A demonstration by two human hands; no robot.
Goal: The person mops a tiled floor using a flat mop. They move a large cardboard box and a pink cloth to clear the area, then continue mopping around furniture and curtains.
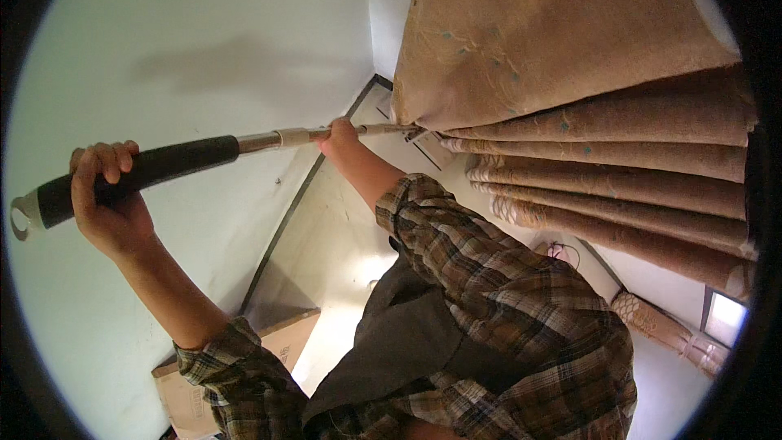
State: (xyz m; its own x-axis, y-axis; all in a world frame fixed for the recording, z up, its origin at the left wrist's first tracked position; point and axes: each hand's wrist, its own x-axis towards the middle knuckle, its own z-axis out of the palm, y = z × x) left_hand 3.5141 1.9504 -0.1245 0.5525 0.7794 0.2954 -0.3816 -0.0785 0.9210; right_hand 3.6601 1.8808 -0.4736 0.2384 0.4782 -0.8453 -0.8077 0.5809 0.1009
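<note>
A telescopic metal pole (259, 142) runs slantwise from the left down towards the floor. Around its black foam grip (183, 159) the fingers of my left hand (113, 195) are wrapped, close to the end cap (25, 217) with its hanging hole. Farther along, beyond a pale collar, my right hand (339, 135) is closed on the thinner metal shaft. The pole's far end lies near the floor beside the lower edge of a brown patterned curtain (489, 43); what is fixed to it is too small to make out.
Curtain folds (611, 165) hang along the right. A pale wall (183, 24) with a dark skirting strip (287, 214) borders the light floor (324, 238). Cardboard boxes (290, 333) stand by the wall at lower left. Another tied curtain (666, 330) hangs at far right.
</note>
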